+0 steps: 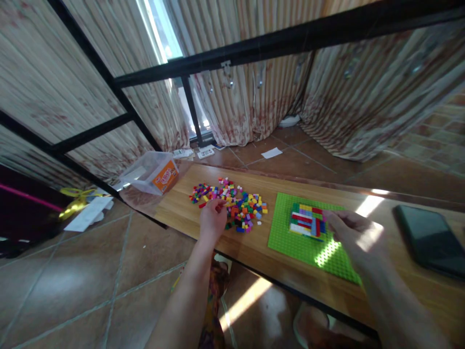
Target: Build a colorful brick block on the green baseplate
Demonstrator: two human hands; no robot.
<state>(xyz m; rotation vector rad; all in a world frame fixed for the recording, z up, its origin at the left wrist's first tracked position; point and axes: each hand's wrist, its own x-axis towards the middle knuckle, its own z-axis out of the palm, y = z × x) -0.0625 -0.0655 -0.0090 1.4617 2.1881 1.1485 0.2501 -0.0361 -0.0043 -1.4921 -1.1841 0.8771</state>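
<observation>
A heap of small coloured bricks (232,201) lies on the wooden table (189,208). My left hand (212,216) rests at the near edge of that heap, fingers curled in a pinch over the bricks; what it holds is too small to see. To the right lies a green baseplate (286,232) carrying a flat block of stacked bricks (307,220) in red, white, yellow, purple and blue. My right hand (350,230) hovers at the right side of that block, fingers bent toward it, touching or nearly touching its edge.
A dark phone or tablet (428,240) lies at the table's right end. A clear plastic box with an orange label (152,172) sits at the left end. Black frame bars (254,48), curtains, tiled floor and scattered papers (89,213) surround the table.
</observation>
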